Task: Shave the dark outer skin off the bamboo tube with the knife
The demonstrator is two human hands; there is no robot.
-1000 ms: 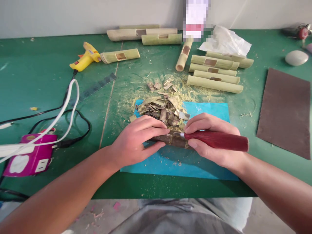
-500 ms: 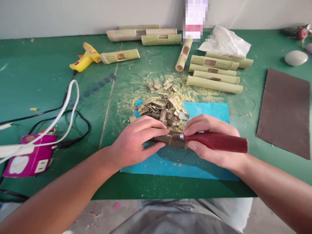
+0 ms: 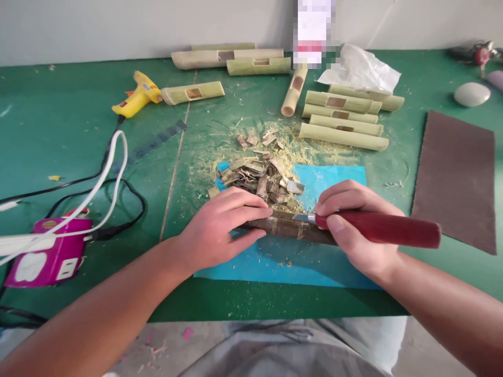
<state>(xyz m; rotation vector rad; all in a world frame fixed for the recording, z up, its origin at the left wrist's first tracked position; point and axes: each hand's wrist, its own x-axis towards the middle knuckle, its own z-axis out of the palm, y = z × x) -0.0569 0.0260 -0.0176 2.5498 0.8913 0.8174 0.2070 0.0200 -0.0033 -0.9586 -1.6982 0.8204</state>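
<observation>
A dark brown bamboo tube (image 3: pixel 288 225) lies crosswise over a blue sheet (image 3: pixel 251 267), with pale scored lines across its surface. My left hand (image 3: pixel 220 225) is closed around the tube's left part, fingers on the far side and thumb on the near side. My right hand (image 3: pixel 359 225) grips a carving knife (image 3: pixel 393 228) by its dark red wooden handle. The knife's short metal blade points left, its tip at the tube's upper face. The tube's left end is hidden by my left hand. Just beyond the tube is a heap of bamboo chips (image 3: pixel 259 178) and sawdust.
Cut green bamboo tubes (image 3: pixel 343 133) with rectangular openings lie at the back right, more (image 3: pixel 259 66) along the wall. At left are a yellow glue gun (image 3: pixel 139 97), cables and a magenta power strip (image 3: pixel 49 251). Brown sandpaper (image 3: pixel 456 178) lies at right, near a whitish oval object (image 3: pixel 471 94).
My right hand has drawn the knife to the right along the tube, uncovering more of the tube and the blade. My left hand keeps its hold in the same place.
</observation>
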